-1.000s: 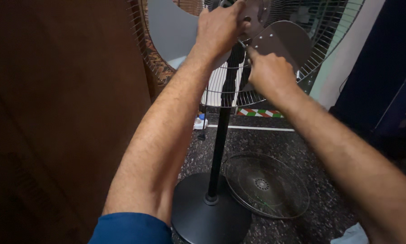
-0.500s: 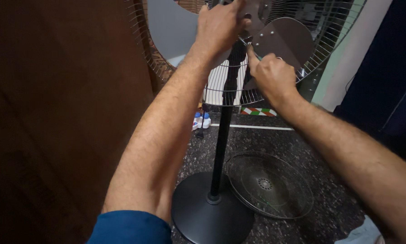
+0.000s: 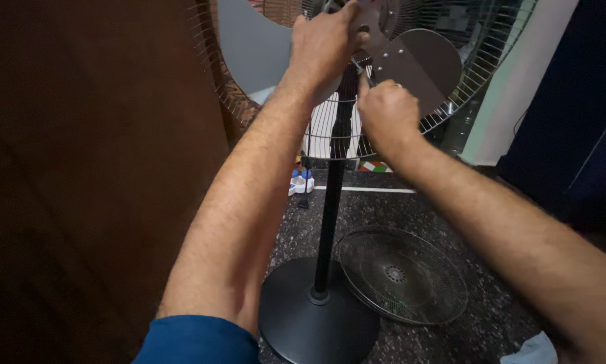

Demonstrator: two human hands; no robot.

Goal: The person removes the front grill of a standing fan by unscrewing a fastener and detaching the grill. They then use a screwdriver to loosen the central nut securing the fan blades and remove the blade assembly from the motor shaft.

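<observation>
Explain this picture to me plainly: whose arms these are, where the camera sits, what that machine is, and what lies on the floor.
The camera is worn on a person's head and looks down along their own two bare arms. The machine is a standing fan: a round black base, a black pole and, at the top, the rear wire cage with grey blades. Its front is open. The left hand grips the hub where the blades meet. The right hand pinches a thin metal tool whose tip points at that hub; what kind of tool is too small to tell. On the dark speckled floor, a loose round wire grille lies flat beside the base. Some small blue-capped containers sit farther back.
</observation>
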